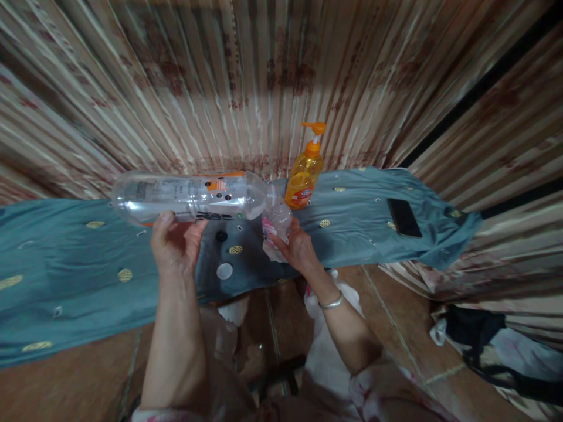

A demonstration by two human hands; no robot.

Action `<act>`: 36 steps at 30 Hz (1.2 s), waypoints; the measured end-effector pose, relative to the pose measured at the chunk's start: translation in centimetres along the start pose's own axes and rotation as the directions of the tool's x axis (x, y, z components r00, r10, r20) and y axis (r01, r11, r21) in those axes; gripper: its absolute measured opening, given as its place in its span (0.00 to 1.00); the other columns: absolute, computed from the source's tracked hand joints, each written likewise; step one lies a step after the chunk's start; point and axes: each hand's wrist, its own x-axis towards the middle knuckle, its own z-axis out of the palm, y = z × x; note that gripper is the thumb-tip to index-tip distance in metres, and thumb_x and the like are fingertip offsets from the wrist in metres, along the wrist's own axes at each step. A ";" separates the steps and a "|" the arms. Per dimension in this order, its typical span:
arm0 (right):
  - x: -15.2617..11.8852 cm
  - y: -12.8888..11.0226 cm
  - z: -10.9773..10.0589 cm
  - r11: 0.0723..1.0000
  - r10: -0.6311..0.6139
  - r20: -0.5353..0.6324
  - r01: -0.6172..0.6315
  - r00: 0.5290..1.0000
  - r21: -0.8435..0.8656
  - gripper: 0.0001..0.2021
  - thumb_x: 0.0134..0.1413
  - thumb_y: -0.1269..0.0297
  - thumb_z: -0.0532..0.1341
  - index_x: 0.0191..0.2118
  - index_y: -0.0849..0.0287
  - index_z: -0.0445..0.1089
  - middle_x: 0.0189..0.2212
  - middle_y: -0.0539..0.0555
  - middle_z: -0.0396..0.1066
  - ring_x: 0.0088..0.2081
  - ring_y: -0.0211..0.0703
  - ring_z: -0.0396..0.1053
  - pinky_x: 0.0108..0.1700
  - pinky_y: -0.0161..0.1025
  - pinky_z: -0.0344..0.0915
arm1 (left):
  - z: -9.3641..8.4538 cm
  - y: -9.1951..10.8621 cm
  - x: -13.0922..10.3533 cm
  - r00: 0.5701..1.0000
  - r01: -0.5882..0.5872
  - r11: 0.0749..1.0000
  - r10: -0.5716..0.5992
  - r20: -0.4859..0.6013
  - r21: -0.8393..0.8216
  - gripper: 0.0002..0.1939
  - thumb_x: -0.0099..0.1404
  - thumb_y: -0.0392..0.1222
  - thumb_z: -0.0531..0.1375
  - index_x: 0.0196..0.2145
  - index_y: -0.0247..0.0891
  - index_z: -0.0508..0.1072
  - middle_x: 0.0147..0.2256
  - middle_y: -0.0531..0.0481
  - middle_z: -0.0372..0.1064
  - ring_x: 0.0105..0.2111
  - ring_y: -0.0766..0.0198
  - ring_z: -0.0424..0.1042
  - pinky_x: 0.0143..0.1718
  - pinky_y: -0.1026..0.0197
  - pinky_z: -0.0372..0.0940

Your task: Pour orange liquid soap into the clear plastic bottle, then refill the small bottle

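A large clear bottle (176, 196) with an orange and black label lies sideways in the air, held from below by my left hand (178, 240). Its neck points right and meets the top of a small clear bottle (277, 225) with a pink label. My right hand (299, 246) is wrapped round the small bottle and keeps it roughly upright, slightly tilted. Whether liquid passes between the two mouths is too small to tell. On the cloth below lie a black cap (221, 236) and a white round lid (224, 271).
An orange pump bottle (303, 179) stands behind the small bottle on the blue-green cloth (347, 234). A black phone (404, 218) lies at the right. Pleated curtains (197, 88) hang behind. Dark bags (479, 328) rest on the tiled floor at the lower right.
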 end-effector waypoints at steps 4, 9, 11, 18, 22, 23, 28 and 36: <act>0.0 -0.1 0.0 1.000 0.007 0.010 -0.007 1.000 0.015 0.32 0.57 0.44 0.51 0.54 0.70 0.55 0.36 0.64 0.72 0.37 0.48 0.72 0.37 0.44 0.69 | -0.2 0.0 0.1 1.000 0.017 1.000 -0.017 -0.002 0.002 0.09 0.45 0.44 0.67 0.23 0.47 0.70 0.26 0.52 0.73 0.43 0.51 0.73 0.37 0.50 0.74; 0.0 0.0 0.0 1.000 0.015 0.018 -0.015 1.000 0.025 0.30 0.57 0.45 0.51 0.54 0.67 0.54 0.37 0.63 0.72 0.37 0.48 0.72 0.37 0.45 0.69 | -0.3 -0.1 0.2 1.000 0.024 1.000 -0.024 -0.015 0.003 0.09 0.44 0.44 0.67 0.23 0.46 0.70 0.27 0.52 0.73 0.42 0.53 0.73 0.33 0.54 0.74; 0.0 0.0 0.0 1.000 0.015 0.020 -0.015 1.000 0.024 0.31 0.57 0.45 0.51 0.55 0.68 0.54 0.36 0.63 0.72 0.36 0.48 0.72 0.36 0.45 0.69 | -0.3 -0.1 0.2 1.000 0.019 1.000 -0.019 -0.024 -0.005 0.10 0.44 0.44 0.67 0.24 0.45 0.70 0.28 0.52 0.73 0.41 0.54 0.73 0.32 0.55 0.74; 0.0 0.1 0.1 1.000 0.015 0.014 -0.016 1.000 0.009 0.33 0.56 0.43 0.51 0.54 0.71 0.55 0.33 0.63 0.72 0.34 0.49 0.71 0.33 0.43 0.68 | -0.2 0.0 0.1 1.000 0.014 1.000 -0.014 -0.010 -0.001 0.10 0.44 0.44 0.67 0.24 0.47 0.70 0.29 0.53 0.74 0.44 0.52 0.73 0.35 0.54 0.74; 0.0 0.0 0.1 1.000 0.019 0.013 -0.019 1.000 0.003 0.33 0.56 0.42 0.50 0.53 0.70 0.56 0.31 0.62 0.72 0.32 0.47 0.71 0.32 0.41 0.67 | -0.2 0.0 0.1 1.000 0.010 1.000 -0.009 -0.013 0.028 0.09 0.44 0.45 0.67 0.25 0.48 0.71 0.29 0.53 0.74 0.44 0.51 0.72 0.36 0.52 0.74; 0.0 0.0 0.1 1.000 0.020 0.013 -0.020 1.000 0.002 0.33 0.56 0.42 0.50 0.52 0.70 0.57 0.31 0.61 0.72 0.31 0.47 0.70 0.32 0.41 0.67 | -0.2 0.0 0.1 1.000 0.009 1.000 -0.008 -0.010 0.028 0.09 0.44 0.46 0.67 0.25 0.48 0.71 0.28 0.53 0.74 0.44 0.52 0.72 0.36 0.51 0.74; 0.0 0.0 0.1 1.000 0.015 0.015 -0.015 1.000 -0.001 0.32 0.57 0.41 0.49 0.52 0.69 0.56 0.31 0.60 0.72 0.31 0.46 0.71 0.32 0.41 0.67 | -0.3 -0.1 0.1 1.000 0.008 1.000 -0.008 0.005 -0.010 0.09 0.45 0.44 0.67 0.24 0.47 0.70 0.28 0.52 0.73 0.44 0.52 0.72 0.37 0.52 0.74; 0.0 0.2 0.3 1.000 -0.001 0.002 0.001 1.000 -0.009 0.33 0.57 0.41 0.49 0.53 0.70 0.55 0.34 0.64 0.73 0.35 0.49 0.72 0.35 0.43 0.68 | 0.0 -0.2 0.2 0.998 0.001 0.999 -0.004 -0.055 -0.052 0.11 0.43 0.42 0.66 0.26 0.42 0.69 0.29 0.53 0.72 0.41 0.55 0.73 0.37 0.53 0.73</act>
